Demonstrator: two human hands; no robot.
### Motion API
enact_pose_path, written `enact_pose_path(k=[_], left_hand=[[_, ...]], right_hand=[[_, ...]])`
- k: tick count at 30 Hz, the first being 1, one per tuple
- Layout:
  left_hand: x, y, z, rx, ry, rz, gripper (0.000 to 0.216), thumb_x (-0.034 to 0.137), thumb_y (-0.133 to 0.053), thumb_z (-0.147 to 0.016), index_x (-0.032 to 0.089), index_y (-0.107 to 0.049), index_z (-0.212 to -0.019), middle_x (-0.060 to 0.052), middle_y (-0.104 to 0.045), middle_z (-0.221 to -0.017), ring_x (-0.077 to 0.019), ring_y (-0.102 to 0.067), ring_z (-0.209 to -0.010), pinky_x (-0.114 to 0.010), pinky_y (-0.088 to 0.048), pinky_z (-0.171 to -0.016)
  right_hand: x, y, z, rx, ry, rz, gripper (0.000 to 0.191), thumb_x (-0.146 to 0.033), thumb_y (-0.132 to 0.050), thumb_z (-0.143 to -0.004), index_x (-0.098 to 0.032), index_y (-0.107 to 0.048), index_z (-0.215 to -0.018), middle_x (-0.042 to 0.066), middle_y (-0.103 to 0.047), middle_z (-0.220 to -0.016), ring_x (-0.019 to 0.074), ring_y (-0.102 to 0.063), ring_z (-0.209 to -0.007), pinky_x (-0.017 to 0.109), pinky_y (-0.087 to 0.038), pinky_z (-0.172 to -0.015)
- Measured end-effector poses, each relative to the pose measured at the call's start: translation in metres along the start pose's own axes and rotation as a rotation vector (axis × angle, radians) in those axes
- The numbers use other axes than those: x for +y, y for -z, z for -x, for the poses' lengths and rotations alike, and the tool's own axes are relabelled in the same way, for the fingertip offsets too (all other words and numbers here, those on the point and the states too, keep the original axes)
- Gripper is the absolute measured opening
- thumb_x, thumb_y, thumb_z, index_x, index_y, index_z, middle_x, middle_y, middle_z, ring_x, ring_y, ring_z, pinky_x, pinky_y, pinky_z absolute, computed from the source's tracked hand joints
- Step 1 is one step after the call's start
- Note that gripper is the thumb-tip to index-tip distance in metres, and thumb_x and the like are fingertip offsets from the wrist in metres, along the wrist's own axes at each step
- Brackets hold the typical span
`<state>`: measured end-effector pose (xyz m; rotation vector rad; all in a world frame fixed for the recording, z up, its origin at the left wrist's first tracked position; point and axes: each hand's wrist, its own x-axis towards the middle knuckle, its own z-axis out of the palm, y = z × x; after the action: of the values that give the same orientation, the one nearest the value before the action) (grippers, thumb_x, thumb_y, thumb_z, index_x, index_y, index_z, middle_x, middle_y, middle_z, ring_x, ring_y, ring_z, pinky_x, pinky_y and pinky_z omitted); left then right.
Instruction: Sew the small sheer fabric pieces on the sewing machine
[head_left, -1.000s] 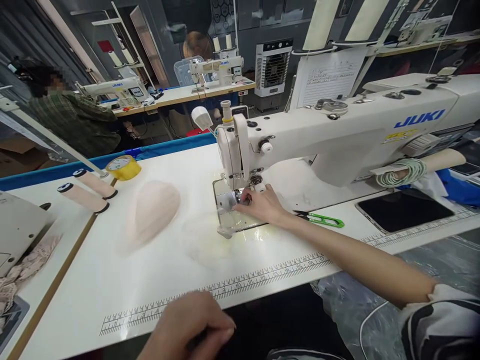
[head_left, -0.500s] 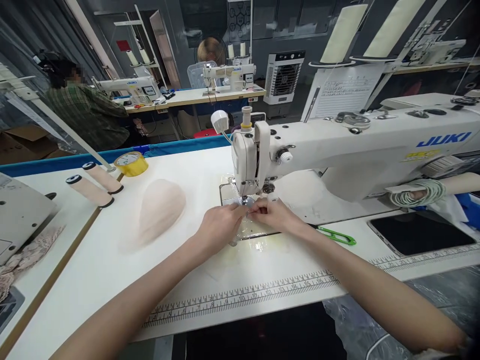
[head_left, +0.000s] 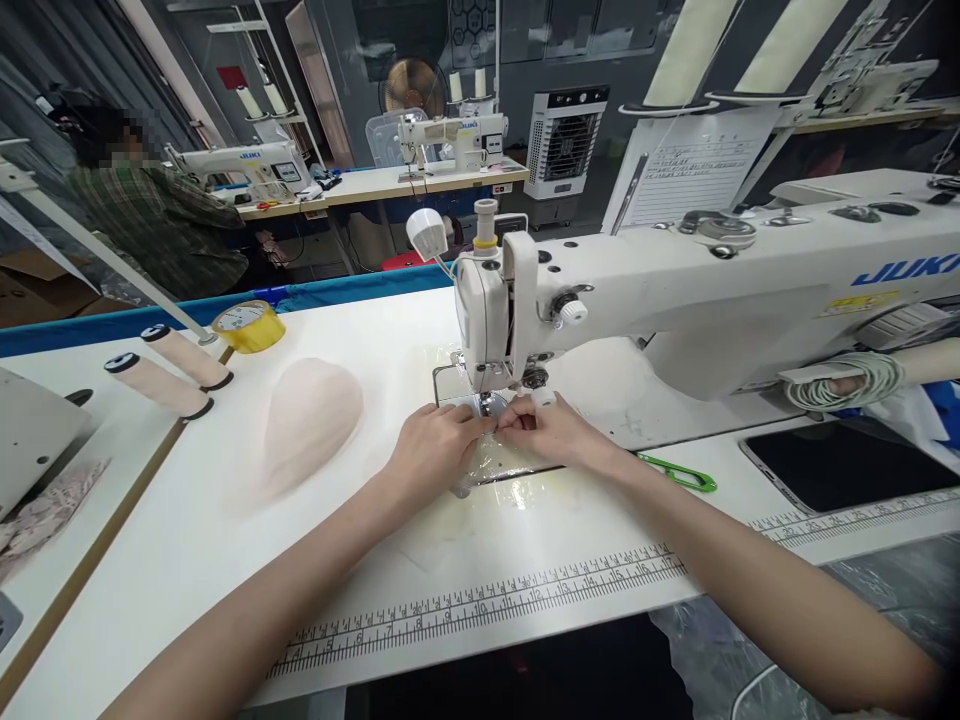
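Both my hands are at the needle of a white sewing machine [head_left: 484, 310]. My left hand [head_left: 439, 440] lies left of the presser foot, its thumb reaching toward the right fingers. Close by on the right, my right hand [head_left: 544, 428] has its fingers curled in a pinch just in front of the foot. Whatever sits between the fingertips is too small or hidden to name. Beneath them is the metal needle plate [head_left: 517, 460], partly under clear tape. A pale pink moulded cup [head_left: 313, 425] rests on the table to the left.
Green-handled snips [head_left: 684, 475] lie near my right forearm, with a dark phone [head_left: 847, 465] further right. Two thread cones [head_left: 161, 385] and a yellow tape roll [head_left: 249, 327] stand at left. A ruler strip [head_left: 480, 612] runs along the front edge. A person [head_left: 150, 215] sits at the back left.
The camera view has shifted slightly. My left hand looks a little flatter, its fingers more spread over the plate; the right keeps its pinch by the needle.
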<state>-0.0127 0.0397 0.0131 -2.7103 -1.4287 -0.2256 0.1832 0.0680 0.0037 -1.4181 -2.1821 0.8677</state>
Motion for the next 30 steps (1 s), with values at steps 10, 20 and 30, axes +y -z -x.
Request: enact_pose_path(k=[10, 20, 30], left_hand=[[0.004, -0.009, 0.005, 0.022, -0.053, -0.096, 0.033, 0.017, -0.044, -0.095, 0.022, -0.063, -0.121, -0.004, -0.065, -0.081, -0.0180, -0.059, -0.073, -0.032, -0.034, -0.063], [0.011, -0.005, 0.024, 0.304, -0.155, -0.093, 0.019, 0.017, -0.050, -0.095, 0.019, -0.068, -0.097, 0.001, -0.061, -0.070, -0.0143, -0.054, -0.062, -0.031, -0.031, -0.057], [0.012, -0.019, 0.033, 0.509, -0.184, -0.008, 0.012, 0.016, -0.055, -0.093, 0.017, -0.066, -0.097, 0.002, -0.062, -0.068, -0.0132, -0.055, -0.063, -0.030, -0.032, -0.058]], right_hand=[[0.005, -0.005, -0.005, 0.254, 0.045, 0.255, 0.013, -0.024, -0.050, -0.086, -0.019, -0.058, -0.078, 0.004, -0.064, -0.081, 0.0201, -0.055, -0.079, 0.038, -0.034, -0.090], [0.015, -0.005, -0.013, 0.396, 0.027, 0.220, 0.018, -0.024, -0.051, -0.085, -0.022, -0.048, -0.068, 0.005, -0.062, -0.079, 0.0246, -0.053, -0.084, 0.036, -0.040, -0.078], [0.011, -0.005, -0.013, 0.428, -0.041, 0.011, 0.024, -0.036, -0.056, -0.082, -0.024, -0.043, -0.065, 0.004, -0.059, -0.072, 0.0255, -0.056, -0.083, 0.036, -0.044, -0.072]])
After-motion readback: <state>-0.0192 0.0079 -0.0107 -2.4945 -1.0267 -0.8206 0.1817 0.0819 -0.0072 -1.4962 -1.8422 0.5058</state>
